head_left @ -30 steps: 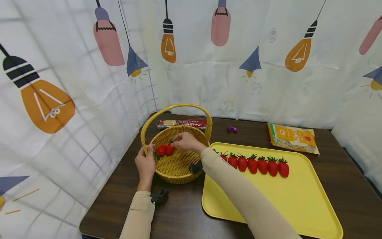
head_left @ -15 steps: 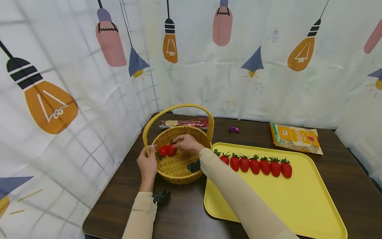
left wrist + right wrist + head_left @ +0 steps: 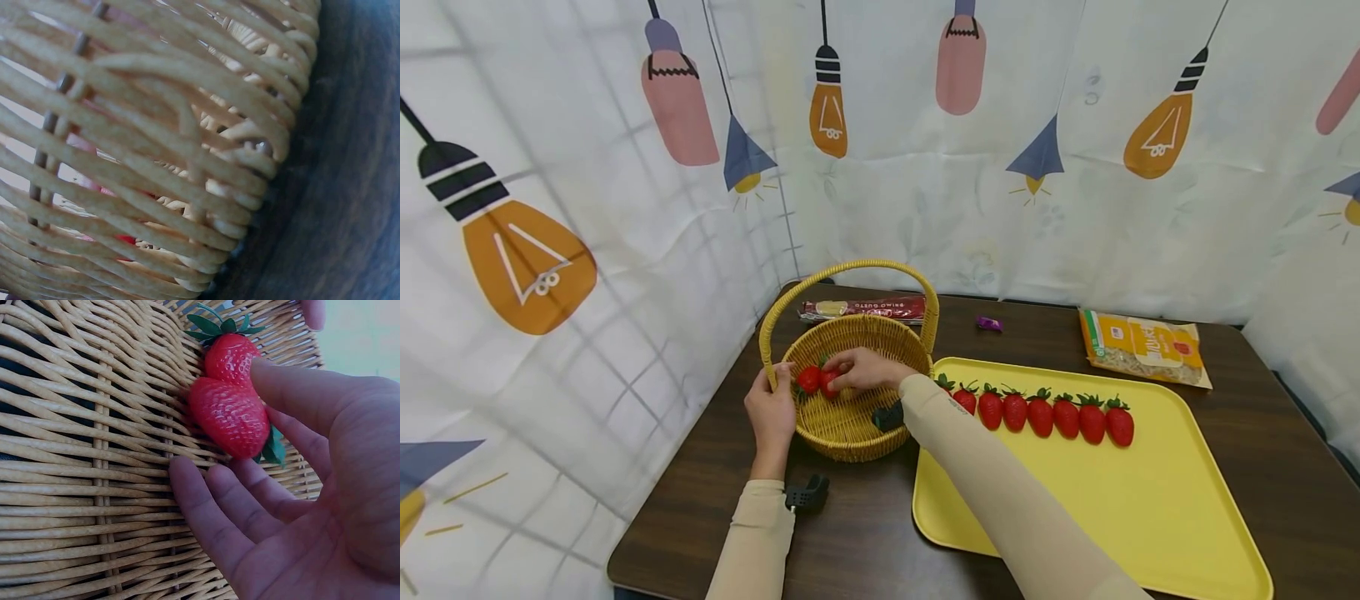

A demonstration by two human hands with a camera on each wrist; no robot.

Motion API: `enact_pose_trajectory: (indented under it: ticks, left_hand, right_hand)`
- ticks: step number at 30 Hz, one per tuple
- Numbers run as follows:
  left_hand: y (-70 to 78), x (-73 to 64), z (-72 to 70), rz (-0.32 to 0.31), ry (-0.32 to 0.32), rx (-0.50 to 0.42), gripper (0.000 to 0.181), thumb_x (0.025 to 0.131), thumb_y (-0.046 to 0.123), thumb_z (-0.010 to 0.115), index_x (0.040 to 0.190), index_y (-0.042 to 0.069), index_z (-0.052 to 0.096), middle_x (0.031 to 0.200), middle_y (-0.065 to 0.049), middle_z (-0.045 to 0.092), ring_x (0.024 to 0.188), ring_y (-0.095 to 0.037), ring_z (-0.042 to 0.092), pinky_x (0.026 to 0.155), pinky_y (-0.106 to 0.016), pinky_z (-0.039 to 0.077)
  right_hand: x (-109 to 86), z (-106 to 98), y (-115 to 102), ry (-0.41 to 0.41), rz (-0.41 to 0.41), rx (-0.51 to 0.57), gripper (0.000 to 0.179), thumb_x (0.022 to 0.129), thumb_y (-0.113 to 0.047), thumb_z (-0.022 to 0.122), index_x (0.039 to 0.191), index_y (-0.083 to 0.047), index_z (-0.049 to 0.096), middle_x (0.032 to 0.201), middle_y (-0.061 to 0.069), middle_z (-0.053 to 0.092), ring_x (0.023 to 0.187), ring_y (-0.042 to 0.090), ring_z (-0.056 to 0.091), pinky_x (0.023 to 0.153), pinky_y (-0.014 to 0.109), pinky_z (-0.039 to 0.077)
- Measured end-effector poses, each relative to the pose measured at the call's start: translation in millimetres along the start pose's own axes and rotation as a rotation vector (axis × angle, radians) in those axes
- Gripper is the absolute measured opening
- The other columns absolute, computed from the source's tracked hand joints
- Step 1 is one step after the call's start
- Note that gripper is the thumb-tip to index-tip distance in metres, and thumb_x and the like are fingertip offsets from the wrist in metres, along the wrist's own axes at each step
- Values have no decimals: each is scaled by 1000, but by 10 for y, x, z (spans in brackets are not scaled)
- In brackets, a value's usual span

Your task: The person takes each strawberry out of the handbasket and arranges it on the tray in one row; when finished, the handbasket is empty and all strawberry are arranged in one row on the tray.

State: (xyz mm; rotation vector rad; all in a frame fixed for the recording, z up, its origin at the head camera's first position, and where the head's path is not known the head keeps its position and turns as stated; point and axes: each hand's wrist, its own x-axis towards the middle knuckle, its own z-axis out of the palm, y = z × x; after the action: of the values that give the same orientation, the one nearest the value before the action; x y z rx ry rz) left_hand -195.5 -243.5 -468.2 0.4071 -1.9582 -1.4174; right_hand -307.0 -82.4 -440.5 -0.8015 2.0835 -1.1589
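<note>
A yellow wicker basket (image 3: pixel 850 433) with a tall arched handle stands on the table, showing two strawberries inside. My left hand (image 3: pixel 771 417) grips the basket at the left foot of its handle. Inside the basket, my right hand (image 3: pixel 863 369) holds the right-hand strawberry (image 3: pixel 231 419) between thumb and index finger. Its other fingers spread below the fruit, close to the woven wall. The second strawberry (image 3: pixel 808 379) lies against the first, its green leaves visible in the right wrist view (image 3: pixel 219 325). Wickerwork (image 3: pixel 156 137) fills most of the left wrist view, with some red showing through the gaps.
To the right lies a yellow tray (image 3: pixel 1112 500) with a row of several strawberries (image 3: pixel 1040 414) along its far side. Behind the basket is a red packet (image 3: pixel 887 309). A small purple wrapped piece (image 3: pixel 988 323) and a yellow-orange bag (image 3: pixel 1142 348) lie farther back.
My right hand has moved slightly down and left, shifting the right-hand strawberry a little deeper in the basket. My left hand keeps its place on the basket.
</note>
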Motion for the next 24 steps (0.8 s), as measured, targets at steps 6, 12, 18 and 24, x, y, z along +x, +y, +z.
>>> enact_pose_trajectory:
  ticks: [6,12,18,24]
  left_hand:
    - [2,-2,-2,19,-3,-3,35,100,37,55,108,8,71,98,-17,68,74,-18,51,69,-32,36]
    - [-1,-6,-7,23,1,-3,34,100,36,55,108,7,71,99,-19,68,73,-17,49,69,-31,35]
    - [-15,-3,-6,26,9,12,35,100,36,55,107,6,72,97,-17,69,73,-16,49,66,-29,35]
    - [-18,5,-1,23,2,18,34,100,36,55,106,8,73,95,-15,69,67,-18,46,60,-27,34]
  right_hand:
    - [4,5,19,-31,-10,-3,26,91,-15,70,116,-11,69,109,1,67,85,17,65,75,32,55]
    - [-7,29,-10,-91,-67,-132,28,88,-8,72,115,-11,71,111,-1,67,92,12,61,78,27,51]
    - [-11,92,-69,-219,-114,-231,36,85,-3,71,119,-13,71,113,-5,64,96,12,54,80,26,48]
    - [-8,148,-130,-331,-143,-257,36,83,-1,72,117,-14,71,111,-9,65,95,10,54,82,24,48]
